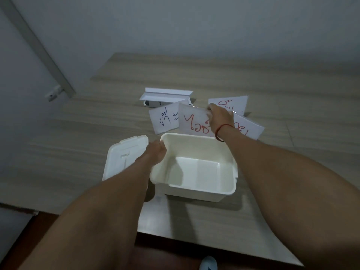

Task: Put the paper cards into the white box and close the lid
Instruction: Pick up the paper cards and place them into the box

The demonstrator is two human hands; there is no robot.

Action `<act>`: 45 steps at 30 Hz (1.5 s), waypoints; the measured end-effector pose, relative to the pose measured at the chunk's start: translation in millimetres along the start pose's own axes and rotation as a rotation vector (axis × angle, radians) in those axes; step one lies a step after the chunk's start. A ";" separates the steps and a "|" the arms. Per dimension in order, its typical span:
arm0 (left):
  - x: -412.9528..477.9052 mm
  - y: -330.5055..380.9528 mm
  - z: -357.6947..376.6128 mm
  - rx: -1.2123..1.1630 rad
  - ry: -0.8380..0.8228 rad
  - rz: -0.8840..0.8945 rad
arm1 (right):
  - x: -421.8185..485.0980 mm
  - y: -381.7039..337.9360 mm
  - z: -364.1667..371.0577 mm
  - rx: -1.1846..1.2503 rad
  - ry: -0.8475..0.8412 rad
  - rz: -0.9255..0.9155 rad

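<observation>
The white box point(202, 189) stands open on the wooden table, nothing inside it. Its lid point(116, 158) lies flat to the left of it. My left hand point(155, 152) grips the box's far left corner rim. My right hand point(219, 117) pinches the top right corner of a paper card with red writing point(191, 121), held upright just behind the box's far rim. Three more cards lie behind: one with blue writing point(162, 118) at the left, one with red writing point(236, 103) behind my right hand, one point(248, 126) at the right.
A folded white paper piece point(165, 94) rests on a small white device point(153, 103) behind the cards. The table's near edge point(214, 248) runs below the box. A grey wall rises behind, and a white shoe point(209, 264) shows on the floor.
</observation>
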State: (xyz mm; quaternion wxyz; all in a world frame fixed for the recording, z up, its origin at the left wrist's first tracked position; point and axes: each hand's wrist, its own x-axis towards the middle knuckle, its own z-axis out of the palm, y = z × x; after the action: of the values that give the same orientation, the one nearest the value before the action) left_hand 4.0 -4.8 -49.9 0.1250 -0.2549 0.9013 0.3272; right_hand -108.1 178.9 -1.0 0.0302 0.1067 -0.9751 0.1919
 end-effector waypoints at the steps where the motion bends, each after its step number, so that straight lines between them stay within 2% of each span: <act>1: -1.9 -1.7 -1.1 -0.002 -0.017 0.012 | -1.6 -2.0 -10.7 0.019 0.048 -0.014; 5: -4.9 -5.7 -7.0 0.003 -0.066 -0.016 | -16.8 -12.8 -53.9 0.099 0.146 0.001; 9: -13.6 -5.7 -9.3 -0.024 -0.096 -0.030 | -36.0 -13.3 -68.0 0.189 0.113 0.060; 17: -11.3 -21.4 8.5 -0.219 -0.037 0.062 | -91.3 6.2 -4.5 0.306 -0.351 0.128; 22: -14.2 -20.5 17.6 -0.234 0.048 0.058 | -119.8 3.2 24.3 0.199 -0.701 0.067; 28: -7.0 -20.5 20.7 -0.220 0.087 0.060 | -119.6 6.6 12.6 0.226 -0.866 0.154; 30: -6.5 -17.4 22.1 -0.177 0.109 0.021 | -111.1 9.8 8.8 0.289 -0.778 0.194; 34: 1.0 -9.3 27.5 -0.129 0.192 -0.032 | -83.4 23.5 4.5 0.307 -0.288 0.219; 36: 13.3 -3.3 30.4 -0.110 0.235 -0.007 | -68.6 31.3 1.6 0.316 -0.117 0.289; 41: 34.4 23.8 37.0 -0.074 0.259 0.094 | -37.8 53.1 -1.4 0.208 0.042 0.340; 45: 49.9 43.1 43.3 -0.048 0.307 0.118 | -2.7 81.1 -0.8 0.056 0.048 0.381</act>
State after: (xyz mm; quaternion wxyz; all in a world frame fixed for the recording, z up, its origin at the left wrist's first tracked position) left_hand -58.6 33.0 -79.5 -0.0399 -0.2512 0.9152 0.3124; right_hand -123.3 253.1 -30.3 0.0135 -0.0836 -0.9709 0.2239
